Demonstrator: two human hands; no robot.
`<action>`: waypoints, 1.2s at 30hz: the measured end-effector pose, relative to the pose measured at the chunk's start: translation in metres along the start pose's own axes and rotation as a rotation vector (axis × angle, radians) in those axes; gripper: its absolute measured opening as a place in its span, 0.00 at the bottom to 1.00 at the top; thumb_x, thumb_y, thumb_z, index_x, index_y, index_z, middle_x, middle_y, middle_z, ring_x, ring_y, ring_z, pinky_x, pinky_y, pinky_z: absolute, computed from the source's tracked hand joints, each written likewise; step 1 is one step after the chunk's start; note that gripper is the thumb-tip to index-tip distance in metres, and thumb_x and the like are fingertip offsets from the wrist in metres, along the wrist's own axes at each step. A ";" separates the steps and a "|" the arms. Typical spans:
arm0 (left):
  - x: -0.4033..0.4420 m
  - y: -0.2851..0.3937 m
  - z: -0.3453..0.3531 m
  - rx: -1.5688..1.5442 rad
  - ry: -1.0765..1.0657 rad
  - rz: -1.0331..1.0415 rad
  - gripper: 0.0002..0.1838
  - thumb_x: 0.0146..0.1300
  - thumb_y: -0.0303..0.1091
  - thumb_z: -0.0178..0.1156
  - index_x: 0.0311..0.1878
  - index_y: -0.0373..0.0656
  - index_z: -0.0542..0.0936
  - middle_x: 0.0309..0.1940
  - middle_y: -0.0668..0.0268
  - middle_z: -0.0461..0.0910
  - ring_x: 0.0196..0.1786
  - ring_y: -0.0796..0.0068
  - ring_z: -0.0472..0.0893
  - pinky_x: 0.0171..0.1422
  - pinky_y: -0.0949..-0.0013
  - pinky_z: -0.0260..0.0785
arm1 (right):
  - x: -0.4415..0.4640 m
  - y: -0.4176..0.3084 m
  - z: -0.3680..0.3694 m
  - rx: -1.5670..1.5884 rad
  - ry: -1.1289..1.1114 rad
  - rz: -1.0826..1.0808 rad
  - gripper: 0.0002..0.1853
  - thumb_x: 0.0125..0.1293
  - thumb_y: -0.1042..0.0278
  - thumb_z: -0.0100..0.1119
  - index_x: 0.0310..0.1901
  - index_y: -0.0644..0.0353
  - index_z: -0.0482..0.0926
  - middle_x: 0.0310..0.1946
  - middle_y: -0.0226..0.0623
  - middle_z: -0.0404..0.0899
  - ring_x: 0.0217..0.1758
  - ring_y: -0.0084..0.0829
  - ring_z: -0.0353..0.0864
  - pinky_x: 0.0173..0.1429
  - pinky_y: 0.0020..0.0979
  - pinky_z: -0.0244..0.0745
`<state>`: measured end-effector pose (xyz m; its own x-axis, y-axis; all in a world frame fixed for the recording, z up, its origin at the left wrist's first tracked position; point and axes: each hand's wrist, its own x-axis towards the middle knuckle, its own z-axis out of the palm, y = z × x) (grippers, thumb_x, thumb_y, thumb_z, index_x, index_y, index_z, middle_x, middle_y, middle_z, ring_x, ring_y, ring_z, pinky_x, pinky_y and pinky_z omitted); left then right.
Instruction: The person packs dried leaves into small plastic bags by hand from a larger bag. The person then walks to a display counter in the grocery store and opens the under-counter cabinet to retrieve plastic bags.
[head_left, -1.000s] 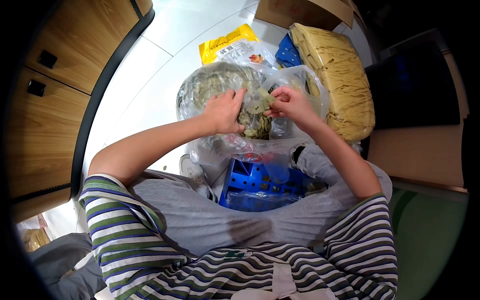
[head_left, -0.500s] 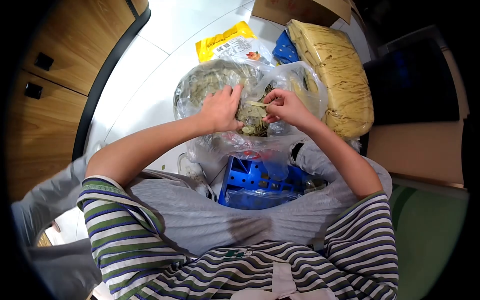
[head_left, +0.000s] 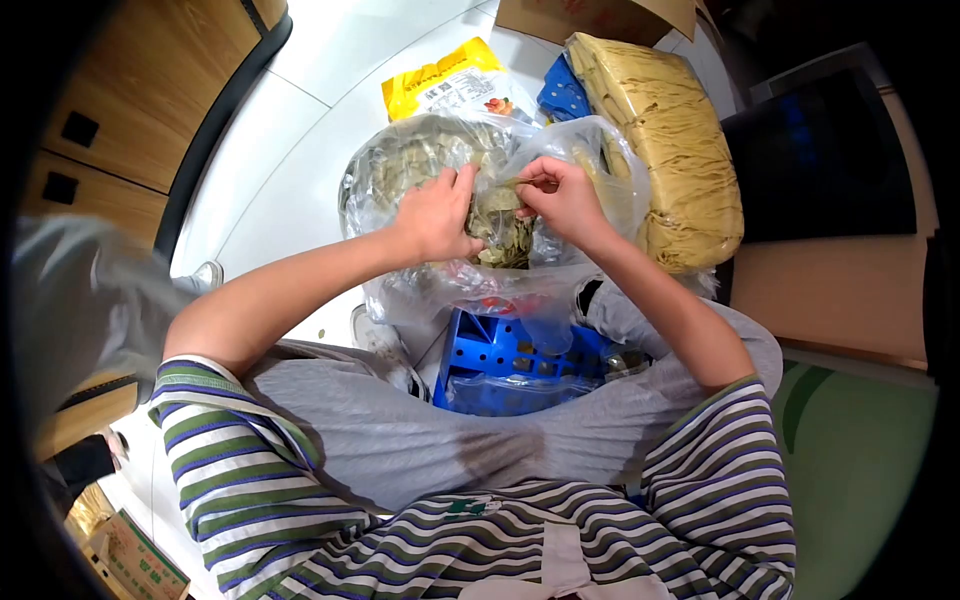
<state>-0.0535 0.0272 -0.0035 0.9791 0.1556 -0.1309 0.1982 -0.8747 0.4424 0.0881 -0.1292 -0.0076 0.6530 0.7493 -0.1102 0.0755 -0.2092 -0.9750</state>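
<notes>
A clear plastic bag full of dry grey-green leaves stands open in front of me. My left hand lies on the bag's opening with thumb and fingers spread, beside the exposed leaves. Across the opening, my right hand pinches a dry leaf between thumb and fingertips, just above the other leaves. Below the bag, between my legs, sits a blue perforated crate with a clear plastic bag in it.
A large wrapped yellowish pack lies right of the bag. Behind are a yellow-and-white packet, a blue dotted item and a cardboard box. Wooden cabinets stand left. Another person's blurred leg is at the left edge.
My right hand has shifted slightly left and up with a leaf in its pinch. My left hand keeps its place on the bag. The other person's leg has moved forward on the left.
</notes>
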 end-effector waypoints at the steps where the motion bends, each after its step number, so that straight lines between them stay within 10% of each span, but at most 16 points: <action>1: 0.000 0.001 0.000 0.007 0.003 0.001 0.51 0.45 0.49 0.73 0.68 0.40 0.57 0.52 0.51 0.72 0.55 0.51 0.76 0.57 0.49 0.70 | -0.001 0.001 0.000 -0.038 -0.018 -0.002 0.05 0.58 0.77 0.62 0.37 0.66 0.80 0.25 0.34 0.82 0.26 0.22 0.82 0.30 0.25 0.78; 6: -0.001 0.006 -0.001 0.000 -0.026 0.020 0.50 0.44 0.46 0.74 0.67 0.43 0.57 0.53 0.50 0.71 0.56 0.49 0.76 0.56 0.53 0.72 | -0.003 0.004 0.004 -0.387 -0.015 -0.143 0.07 0.56 0.71 0.66 0.33 0.66 0.82 0.25 0.33 0.83 0.23 0.21 0.79 0.31 0.26 0.75; 18: 0.000 0.000 0.003 -0.013 0.044 0.036 0.50 0.45 0.49 0.74 0.68 0.44 0.57 0.51 0.53 0.72 0.55 0.52 0.77 0.56 0.48 0.70 | -0.004 -0.021 -0.009 -0.080 -0.122 0.241 0.10 0.63 0.67 0.63 0.32 0.66 0.81 0.22 0.29 0.79 0.22 0.17 0.76 0.26 0.22 0.70; 36: -0.003 0.006 -0.007 0.001 -0.002 0.060 0.51 0.45 0.48 0.73 0.69 0.45 0.56 0.54 0.52 0.71 0.59 0.51 0.74 0.60 0.49 0.68 | 0.003 -0.020 -0.016 -0.175 -0.294 0.261 0.10 0.58 0.66 0.66 0.32 0.66 0.82 0.21 0.29 0.79 0.22 0.18 0.73 0.26 0.23 0.67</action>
<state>-0.0549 0.0245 0.0052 0.9892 0.1022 -0.1056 0.1391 -0.8827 0.4488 0.1009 -0.1330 0.0148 0.4266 0.7988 -0.4242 0.0795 -0.5004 -0.8622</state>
